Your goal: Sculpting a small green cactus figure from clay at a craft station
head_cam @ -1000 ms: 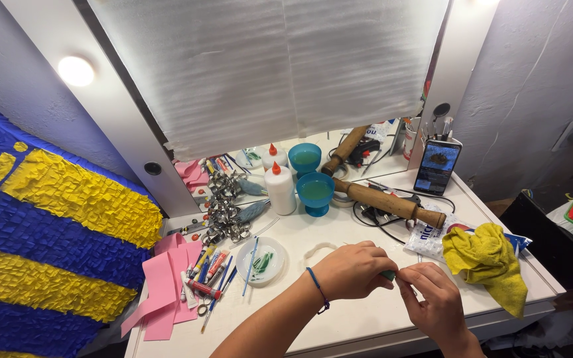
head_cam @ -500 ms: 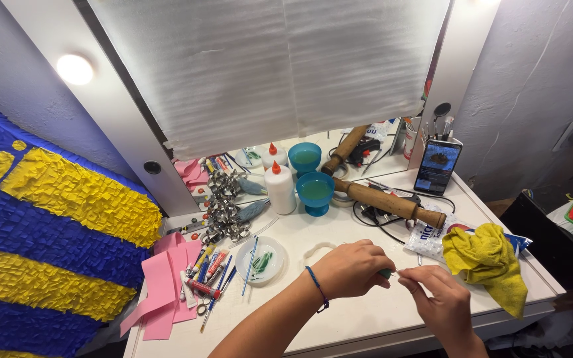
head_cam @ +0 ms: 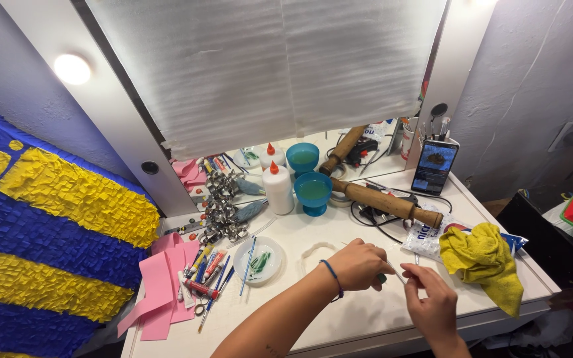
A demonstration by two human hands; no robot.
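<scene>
A thin stick is pinched between both hands, lower centre of the frame.
The left hand (head_cam: 359,264) is closed on a small green piece; the right hand (head_cam: 432,306) is pinched on the thin stick (head_cam: 395,271), steadied over the white table (head_cam: 339,318); the yellow cloth (head_cam: 482,262) lies aside.

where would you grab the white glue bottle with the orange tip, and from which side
Grip the white glue bottle around its plain upright body, below the orange tip. Come from the front right, probably with the right hand: the blue cup stands close on its right, metal clips crowd its left, and the mirror is behind.
</scene>
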